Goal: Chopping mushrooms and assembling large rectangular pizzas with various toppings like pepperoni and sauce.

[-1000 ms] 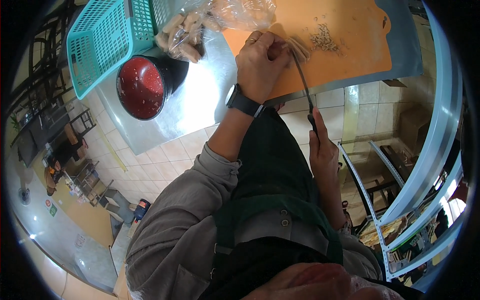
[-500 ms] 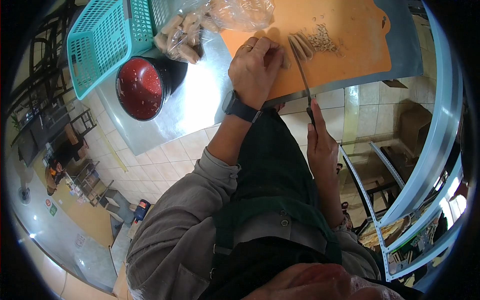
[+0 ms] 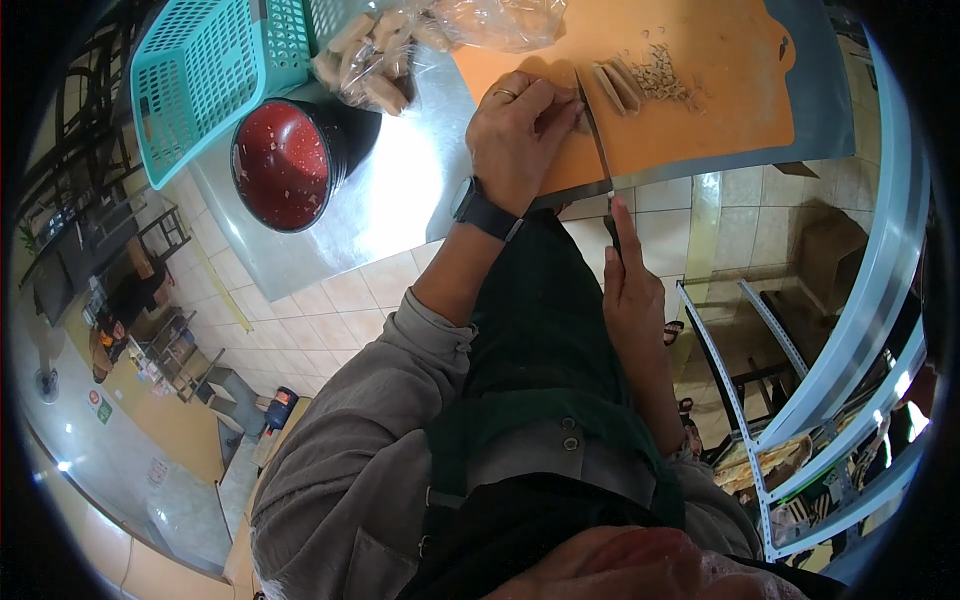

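My right hand (image 3: 634, 290) is closed round the dark handle of a kitchen knife (image 3: 599, 145), index finger stretched along it. The blade points away from me over an orange cutting board (image 3: 700, 135), right beside the fingertips of my left hand (image 3: 518, 135). Those fingers are bent and pinch a small pale-brown, sausage-like piece (image 3: 582, 122) against the board; most of it is hidden. Right of the blade lie long cut strips (image 3: 617, 87) of the same food, and past them a heap of small diced bits (image 3: 662, 75).
Left of the board, a clear plastic bag (image 3: 500, 22) lies by several pale-brown pieces (image 3: 385, 92). A black bowl with red inside (image 3: 285, 165) and a turquoise basket (image 3: 205, 85) stand on the metal table (image 3: 400, 200). A metal rack (image 3: 735, 400) rises at my right.
The knife has shifted slightly left, from beside the cut strips to against the piece under my left fingers. My left hand keeps its pinch. The whole view has shifted a little.
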Tool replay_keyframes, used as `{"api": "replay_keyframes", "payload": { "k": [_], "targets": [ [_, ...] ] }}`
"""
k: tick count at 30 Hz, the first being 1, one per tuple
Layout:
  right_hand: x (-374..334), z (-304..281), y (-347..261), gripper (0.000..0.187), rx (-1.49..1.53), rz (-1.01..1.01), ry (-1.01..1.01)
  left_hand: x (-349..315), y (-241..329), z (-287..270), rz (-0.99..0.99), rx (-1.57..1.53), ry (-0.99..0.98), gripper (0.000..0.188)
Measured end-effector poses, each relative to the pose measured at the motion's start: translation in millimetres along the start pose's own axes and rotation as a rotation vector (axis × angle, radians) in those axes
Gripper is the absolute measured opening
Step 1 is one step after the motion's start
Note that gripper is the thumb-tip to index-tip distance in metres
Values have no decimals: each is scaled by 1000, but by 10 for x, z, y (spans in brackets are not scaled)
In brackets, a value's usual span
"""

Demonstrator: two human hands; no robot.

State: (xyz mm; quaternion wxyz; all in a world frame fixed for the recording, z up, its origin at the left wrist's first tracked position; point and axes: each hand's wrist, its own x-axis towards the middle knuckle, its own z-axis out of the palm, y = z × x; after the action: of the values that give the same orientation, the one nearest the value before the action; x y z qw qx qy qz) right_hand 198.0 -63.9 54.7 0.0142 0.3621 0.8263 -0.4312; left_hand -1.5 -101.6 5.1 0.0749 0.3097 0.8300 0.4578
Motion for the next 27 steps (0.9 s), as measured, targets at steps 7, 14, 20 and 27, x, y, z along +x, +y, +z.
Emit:
{"api": "replay_keyframes", "payload": {
  "k": [7, 14, 20, 27],
  "targets": [
    [36, 74, -8, 53, 11, -18, 42, 4, -43, 23, 24, -15, 48, 11],
    [-182, 18, 118, 53, 41, 4, 30, -19, -104, 29, 98, -28, 54, 9],
    [-153, 12, 113, 52, -21, -36, 36, -37, -119, 44, 66, -43, 77, 10],
    [66, 114, 20, 52, -140, 1, 15, -30, -107, 4, 104, -11, 47, 9]
  ]
}}
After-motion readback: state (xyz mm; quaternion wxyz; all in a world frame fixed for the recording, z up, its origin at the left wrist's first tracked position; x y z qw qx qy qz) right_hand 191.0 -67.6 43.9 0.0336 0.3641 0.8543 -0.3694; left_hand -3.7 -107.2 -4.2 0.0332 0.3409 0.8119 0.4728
